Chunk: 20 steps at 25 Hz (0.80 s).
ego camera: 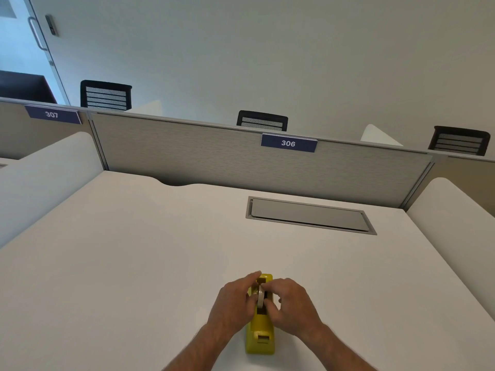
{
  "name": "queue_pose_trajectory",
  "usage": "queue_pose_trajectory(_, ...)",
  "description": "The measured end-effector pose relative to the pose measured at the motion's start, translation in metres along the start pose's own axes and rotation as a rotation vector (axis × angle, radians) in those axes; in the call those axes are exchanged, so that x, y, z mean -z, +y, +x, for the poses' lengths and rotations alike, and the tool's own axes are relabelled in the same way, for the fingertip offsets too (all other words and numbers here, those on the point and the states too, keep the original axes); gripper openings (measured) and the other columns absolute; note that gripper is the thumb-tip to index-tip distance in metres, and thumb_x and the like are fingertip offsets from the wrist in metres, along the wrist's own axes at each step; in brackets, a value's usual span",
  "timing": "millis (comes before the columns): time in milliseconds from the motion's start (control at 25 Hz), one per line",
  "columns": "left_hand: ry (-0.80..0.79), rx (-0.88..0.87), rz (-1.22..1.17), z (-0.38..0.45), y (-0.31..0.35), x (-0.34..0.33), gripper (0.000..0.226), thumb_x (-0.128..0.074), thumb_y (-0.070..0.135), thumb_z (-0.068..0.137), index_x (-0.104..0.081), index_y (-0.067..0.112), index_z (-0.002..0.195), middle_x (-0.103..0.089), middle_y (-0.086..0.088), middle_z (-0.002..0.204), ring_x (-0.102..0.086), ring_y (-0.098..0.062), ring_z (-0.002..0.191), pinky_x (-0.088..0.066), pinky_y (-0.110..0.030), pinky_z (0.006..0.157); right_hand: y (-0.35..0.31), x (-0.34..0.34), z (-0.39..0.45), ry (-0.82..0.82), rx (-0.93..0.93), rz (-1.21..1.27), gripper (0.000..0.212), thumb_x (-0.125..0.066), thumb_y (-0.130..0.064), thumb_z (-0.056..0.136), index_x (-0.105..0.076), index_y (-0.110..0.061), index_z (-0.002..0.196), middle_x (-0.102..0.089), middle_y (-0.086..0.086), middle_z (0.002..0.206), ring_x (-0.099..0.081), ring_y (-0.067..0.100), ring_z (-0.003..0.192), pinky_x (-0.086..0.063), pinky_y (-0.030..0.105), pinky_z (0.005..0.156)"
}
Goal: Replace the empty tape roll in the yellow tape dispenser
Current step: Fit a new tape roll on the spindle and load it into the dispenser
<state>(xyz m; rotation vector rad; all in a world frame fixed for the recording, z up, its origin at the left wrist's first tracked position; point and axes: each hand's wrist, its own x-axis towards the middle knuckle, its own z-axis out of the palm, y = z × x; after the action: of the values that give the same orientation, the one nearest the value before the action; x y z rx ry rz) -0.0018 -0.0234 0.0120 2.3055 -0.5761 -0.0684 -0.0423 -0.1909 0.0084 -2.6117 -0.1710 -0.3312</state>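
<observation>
The yellow tape dispenser stands on the white desk, near its front edge, lengthwise away from me. A pale tape roll sits upright in the dispenser's slot. My left hand holds the roll from its left side, fingers curled over the top. My right hand pinches the roll from the right, thumb and fingers closed on it. The roll's core and the lower half of the roll are hidden by my fingers and the dispenser's walls.
A grey cable hatch is set into the desk at the back right. A grey partition labelled 306 closes the far edge, with white side panels left and right. Black chairs stand behind it.
</observation>
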Motion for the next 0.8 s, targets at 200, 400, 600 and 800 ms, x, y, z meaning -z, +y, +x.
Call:
queue_pose_trajectory(200,0.024,-0.067,0.006,-0.001,-0.008,-0.005,0.037,-0.062,0.016,0.087,-0.064,0.026,0.123,-0.069,0.006,0.120,-0.064,-0.011,0.095,-0.049,-0.016,0.087,0.001,0.002,-0.002,-0.021,0.014,0.013,0.032,-0.063,-0.028,0.077,-0.070,-0.031,0.109,-0.073,-0.013,0.108,-0.061,0.011,0.094,-0.055,0.027,0.074)
queue_pose_trajectory(400,0.007,-0.040,-0.074,-0.001,-0.014,-0.009,0.043,-0.067,0.021,0.080,-0.065,0.028,0.121,-0.060,0.008,0.129,-0.059,-0.005,0.089,-0.049,-0.008,0.077,-0.001,0.004,-0.002,-0.005,0.037,0.005,0.030,-0.059,-0.047,0.081,-0.069,-0.035,0.107,-0.073,-0.021,0.104,-0.057,0.005,0.090,-0.050,0.020,0.069)
queue_pose_trajectory(600,-0.088,0.061,-0.057,-0.001,-0.014,-0.011,0.060,-0.070,0.051,0.070,-0.053,0.048,0.128,-0.036,0.020,0.148,-0.056,-0.009,0.111,-0.054,-0.025,0.092,0.003,0.007,0.002,-0.038,0.080,-0.039,0.030,-0.061,-0.045,0.080,-0.071,-0.034,0.105,-0.075,-0.018,0.097,-0.058,0.008,0.089,-0.055,0.026,0.067)
queue_pose_trajectory(800,-0.098,0.112,-0.060,0.002,-0.012,-0.010,0.057,-0.076,0.049,0.072,-0.057,0.047,0.126,-0.033,0.017,0.152,-0.053,-0.013,0.119,-0.053,-0.033,0.097,0.005,0.011,0.011,-0.089,0.128,-0.072,0.025,-0.056,-0.049,0.086,-0.073,-0.033,0.094,-0.075,-0.018,0.089,-0.052,0.006,0.082,-0.051,0.025,0.064)
